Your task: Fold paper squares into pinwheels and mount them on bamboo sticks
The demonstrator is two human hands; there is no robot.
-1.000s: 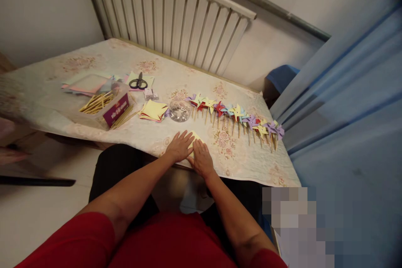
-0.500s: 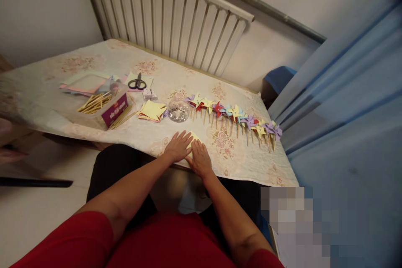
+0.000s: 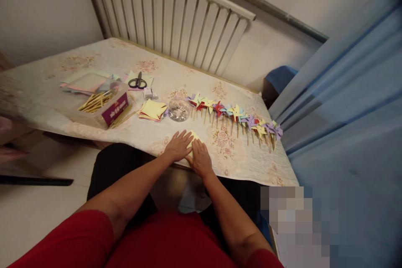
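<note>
Yellow paper [image 3: 195, 137], a small sheet, lies at the near edge of the table [image 3: 56, 75], pressed flat under both hands. The left hand [image 3: 179, 145] is spread wide with fingers fanned over the sheet's left part; the right hand [image 3: 200, 158] lies flat beside it, fingers together and touching the left, palm down on the sheet's right part. Neither hand grips anything; both simply bear down on the paper, of which only a corner shows beyond the fingertips.

Since the pictures of a second ago almost nothing has changed: the hands sit in the same place on the same sheet, with only a slight sway of the view. By my reading, the pressing or creasing of this sheet is being held rather than advanced.

Behind the hands, toward the middle of the table, stands a clear bowl of shiny bits [image 3: 179, 110], with a stack of coloured paper squares [image 3: 153, 110] just to its left. A row of paper pinwheels on sticks [image 3: 235, 119] runs from the bowl toward the right edge. Nearer the left edge sits a box of wooden sticks [image 3: 105, 104], and behind it scissors [image 3: 137, 81] lie on more sheets. A radiator [image 3: 169, 12] stands along the far edge.
</note>
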